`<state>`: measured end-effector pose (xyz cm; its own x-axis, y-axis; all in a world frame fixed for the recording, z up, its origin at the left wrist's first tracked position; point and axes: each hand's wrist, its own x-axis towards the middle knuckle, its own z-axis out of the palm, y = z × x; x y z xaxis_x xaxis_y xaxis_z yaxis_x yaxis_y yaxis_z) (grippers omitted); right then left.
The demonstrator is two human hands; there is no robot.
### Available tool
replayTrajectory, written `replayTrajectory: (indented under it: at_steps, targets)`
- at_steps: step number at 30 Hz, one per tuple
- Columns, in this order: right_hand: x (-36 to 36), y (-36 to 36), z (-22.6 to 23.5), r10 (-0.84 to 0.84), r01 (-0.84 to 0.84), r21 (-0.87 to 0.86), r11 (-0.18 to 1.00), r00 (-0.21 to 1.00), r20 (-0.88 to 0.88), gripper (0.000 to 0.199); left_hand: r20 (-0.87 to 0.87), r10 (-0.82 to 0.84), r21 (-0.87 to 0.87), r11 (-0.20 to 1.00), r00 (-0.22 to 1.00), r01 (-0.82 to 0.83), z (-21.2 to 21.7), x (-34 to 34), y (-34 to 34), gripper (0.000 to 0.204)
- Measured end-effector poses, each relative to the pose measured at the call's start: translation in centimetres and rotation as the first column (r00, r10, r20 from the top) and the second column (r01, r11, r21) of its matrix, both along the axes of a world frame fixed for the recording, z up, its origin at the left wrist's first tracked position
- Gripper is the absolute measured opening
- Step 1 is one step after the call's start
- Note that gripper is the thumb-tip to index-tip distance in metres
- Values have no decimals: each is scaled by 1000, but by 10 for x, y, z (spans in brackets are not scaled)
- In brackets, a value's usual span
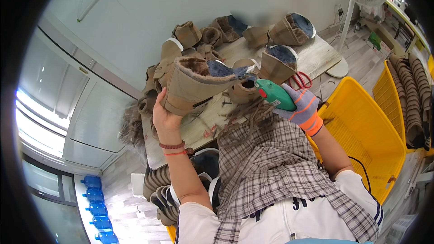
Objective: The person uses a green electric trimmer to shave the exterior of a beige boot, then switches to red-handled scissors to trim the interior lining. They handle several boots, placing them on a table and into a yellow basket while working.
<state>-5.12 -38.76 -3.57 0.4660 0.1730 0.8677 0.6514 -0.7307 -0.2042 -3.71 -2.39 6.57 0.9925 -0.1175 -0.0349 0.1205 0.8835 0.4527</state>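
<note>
Two hands on my feed: the left hand (166,116) has a tan boot (190,89) gripped just left of centre, fuzzy brown lining (192,65) up top, and the gloved right hand (302,110) is wrapped around a green tool (275,95) right of centre. I've got red-handled scissors (302,80) on the surface (323,56), plus a yellow basket (377,147) at lower right.

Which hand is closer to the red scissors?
Right. The gloved right hand, holding a green tool, is close to the red scissors; the bare left hand, holding a brown boot, is farther to their left.
</note>
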Motion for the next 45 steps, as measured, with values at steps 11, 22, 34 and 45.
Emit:
replayTrajectory:
  at_steps: [11,22,34,45]
  targets:
    - [2,-13,10,-1,8,-148,989,999,43,71,-47,-36,-10,999,998,36,-6,11,0,32]
    - [5,-7,12,25,-20,-122,992,999,38,75,-20,-178,-163,972,984,172,-21,21,-3,36]
    - [5,7,27,88,-85,-55,995,995,54,73,-18,23,-32,999,1000,-23,-1,7,-36,36]
    - [8,25,41,189,-180,113,977,979,-76,65,320,31,-2,999,947,-32,-5,-12,-65,42]
